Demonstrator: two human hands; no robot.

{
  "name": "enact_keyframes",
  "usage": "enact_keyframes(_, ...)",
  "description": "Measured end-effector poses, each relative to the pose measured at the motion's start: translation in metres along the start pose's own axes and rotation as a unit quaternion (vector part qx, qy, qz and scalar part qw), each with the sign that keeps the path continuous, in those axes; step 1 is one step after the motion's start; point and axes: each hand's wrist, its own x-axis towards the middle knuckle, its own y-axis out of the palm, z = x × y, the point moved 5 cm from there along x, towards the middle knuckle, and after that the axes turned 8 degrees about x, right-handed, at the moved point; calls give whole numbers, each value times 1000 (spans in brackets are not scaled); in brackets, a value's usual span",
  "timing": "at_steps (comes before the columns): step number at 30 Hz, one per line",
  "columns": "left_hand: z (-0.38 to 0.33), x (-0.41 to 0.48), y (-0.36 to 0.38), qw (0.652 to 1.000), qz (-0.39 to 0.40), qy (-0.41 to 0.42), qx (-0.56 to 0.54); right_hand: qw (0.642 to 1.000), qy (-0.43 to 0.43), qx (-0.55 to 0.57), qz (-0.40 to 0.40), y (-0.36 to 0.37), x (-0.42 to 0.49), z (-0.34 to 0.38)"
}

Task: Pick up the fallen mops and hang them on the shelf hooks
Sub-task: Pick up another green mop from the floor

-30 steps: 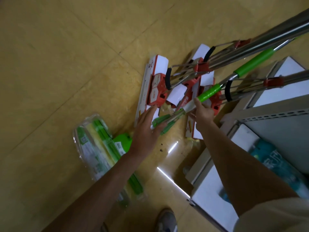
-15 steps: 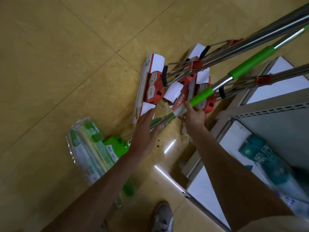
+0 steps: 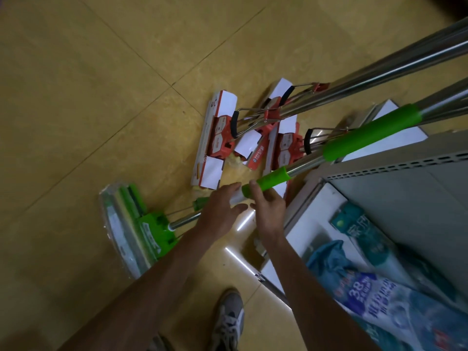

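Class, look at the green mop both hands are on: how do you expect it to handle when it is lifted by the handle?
The green mop probably stays stiff, since its handle looks like metal tube. It may feel head-heavy: the wrapped head sits far from the right hand and left hand. The bare shiny stretches could slip; the green sleeves likely hold better.

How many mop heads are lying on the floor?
4: one green mop head at left, three red-and-white mop heads clustered by the shelf; others may be hidden.
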Motion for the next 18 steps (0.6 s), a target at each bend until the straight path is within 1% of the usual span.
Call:
enact_keyframes(2, -6, -6, -11, 1000, -16, -1, 21, 1000, -26, -11, 12, -5, -19, 18)
enact_keyframes(6, -14, -26, -29, 997, 4, 17, 70, 992, -92, 87, 20, -26, -52, 72)
enact_keyframes(9, -21, -43, -39, 996, 10, 11, 87, 983, -146, 110, 12, -47, -70, 104)
enact_keyframes(11, -24, -55, -46, 995, 4, 4, 95, 982, -156, 100, 25, -52, -83, 114)
enact_keyframes(14, -25, -72, -56, 996, -12, -8, 91, 984, -139, 104, 47, -47, -101, 118)
enact_keyframes(18, -32, -97, -68, 996, -62, -10, 61, 980, -154, 93, 88, -33, -123, 127)
